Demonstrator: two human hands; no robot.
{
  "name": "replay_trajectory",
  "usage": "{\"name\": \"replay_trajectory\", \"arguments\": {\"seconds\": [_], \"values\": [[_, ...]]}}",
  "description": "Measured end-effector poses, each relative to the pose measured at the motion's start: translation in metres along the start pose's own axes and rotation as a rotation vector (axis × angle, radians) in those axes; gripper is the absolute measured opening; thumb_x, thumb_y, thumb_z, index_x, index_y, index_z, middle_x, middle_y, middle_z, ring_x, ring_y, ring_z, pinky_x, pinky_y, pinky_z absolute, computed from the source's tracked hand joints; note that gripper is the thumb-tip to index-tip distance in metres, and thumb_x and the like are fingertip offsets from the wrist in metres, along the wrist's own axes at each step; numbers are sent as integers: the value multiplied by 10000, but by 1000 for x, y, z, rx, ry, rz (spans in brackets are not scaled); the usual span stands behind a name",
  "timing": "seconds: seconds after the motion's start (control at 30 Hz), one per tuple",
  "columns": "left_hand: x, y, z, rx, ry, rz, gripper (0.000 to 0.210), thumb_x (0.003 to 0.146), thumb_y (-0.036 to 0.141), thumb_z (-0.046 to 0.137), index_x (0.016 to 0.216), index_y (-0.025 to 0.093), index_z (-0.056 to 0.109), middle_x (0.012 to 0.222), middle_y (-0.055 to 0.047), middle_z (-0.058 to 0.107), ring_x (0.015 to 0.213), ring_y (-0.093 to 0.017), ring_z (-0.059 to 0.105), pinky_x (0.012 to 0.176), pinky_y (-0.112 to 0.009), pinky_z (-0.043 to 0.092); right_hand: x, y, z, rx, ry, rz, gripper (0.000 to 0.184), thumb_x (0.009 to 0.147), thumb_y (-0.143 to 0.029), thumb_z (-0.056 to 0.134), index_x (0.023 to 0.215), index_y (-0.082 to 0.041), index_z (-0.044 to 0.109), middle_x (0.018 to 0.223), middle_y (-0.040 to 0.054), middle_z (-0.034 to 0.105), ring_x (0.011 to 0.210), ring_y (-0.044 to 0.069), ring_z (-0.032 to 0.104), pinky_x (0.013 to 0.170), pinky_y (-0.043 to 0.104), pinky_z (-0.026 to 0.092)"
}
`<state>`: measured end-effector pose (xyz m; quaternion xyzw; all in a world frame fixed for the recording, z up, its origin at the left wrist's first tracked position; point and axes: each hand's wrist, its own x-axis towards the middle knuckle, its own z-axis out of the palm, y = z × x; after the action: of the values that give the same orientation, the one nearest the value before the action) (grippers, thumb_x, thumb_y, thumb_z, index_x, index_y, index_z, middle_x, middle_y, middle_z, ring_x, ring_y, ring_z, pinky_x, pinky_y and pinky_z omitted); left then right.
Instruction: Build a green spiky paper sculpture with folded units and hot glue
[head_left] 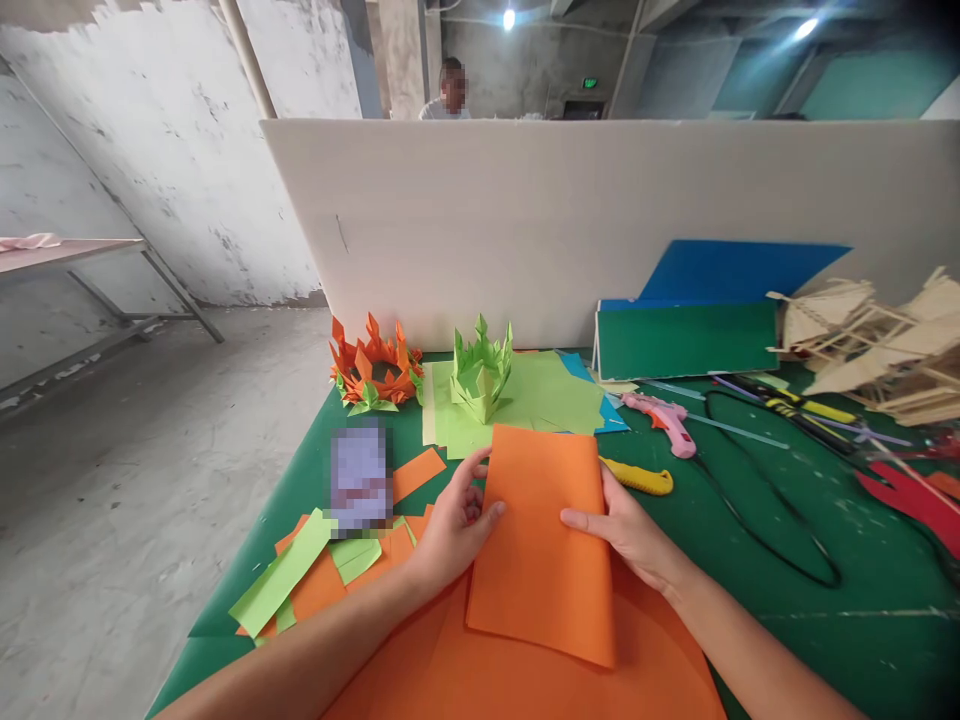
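Observation:
Between my two hands is a folded sheet of orange paper (546, 560), tilted up over the table. My left hand (459, 515) grips its left edge, thumb on the front and fingers curled behind. On the opposite edge, my right hand (626, 535) pinches the paper with the thumb in front; its other fingers are hidden behind. Beneath it lie larger orange sheets (420, 665). Beyond it, a green folded-paper crown (481, 375) stands on light green sheets (559, 395). To its left sits an orange paper crown (375, 370) with green leaf-like pieces.
Green and orange paper strips (289, 575) lie at left beside a blurred purple object (360, 475). A yellow-handled cutter (641, 478), a pink glue gun (664, 420) with a black cord and wooden stick models (892, 345) are at right. A white partition (487, 220) stands behind; a person (448, 95) is beyond.

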<state>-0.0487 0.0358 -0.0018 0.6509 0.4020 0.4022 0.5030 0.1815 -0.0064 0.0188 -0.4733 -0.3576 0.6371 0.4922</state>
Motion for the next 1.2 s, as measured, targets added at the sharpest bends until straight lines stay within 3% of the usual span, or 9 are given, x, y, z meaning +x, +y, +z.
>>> {"name": "replay_trajectory", "arguments": {"seconds": [0.17,0.4,0.53,1.2], "values": [[-2,4,-3,102,-9,-18,427,861,290,582,1278,230,511,971,-46,556,689,-118,461,629,-246,438,0,0,0,-15,-14,28,853,692,-295,822,1392,-309,336,1377,86,566,1163,324,609,934,467,539],[0,9,-8,123,72,23,303,831,327,617,1115,226,641,1086,-72,627,847,-164,572,757,-282,501,0,2,2,-68,-19,12,938,693,-335,820,1457,-341,276,1389,74,557,1182,324,595,936,457,540],[2,9,-9,74,92,-36,315,812,330,632,1100,202,661,1019,-69,640,851,-164,583,763,-281,516,0,1,4,-58,-33,24,994,703,-336,814,1493,-351,210,1369,78,573,1158,321,610,927,469,544],[0,9,-10,3,120,-113,397,738,402,717,1065,176,728,815,-44,660,738,-155,588,699,-261,502,-3,8,4,-120,-2,2,954,693,-367,815,1466,-348,258,1398,69,551,1203,322,580,934,452,544]]}}
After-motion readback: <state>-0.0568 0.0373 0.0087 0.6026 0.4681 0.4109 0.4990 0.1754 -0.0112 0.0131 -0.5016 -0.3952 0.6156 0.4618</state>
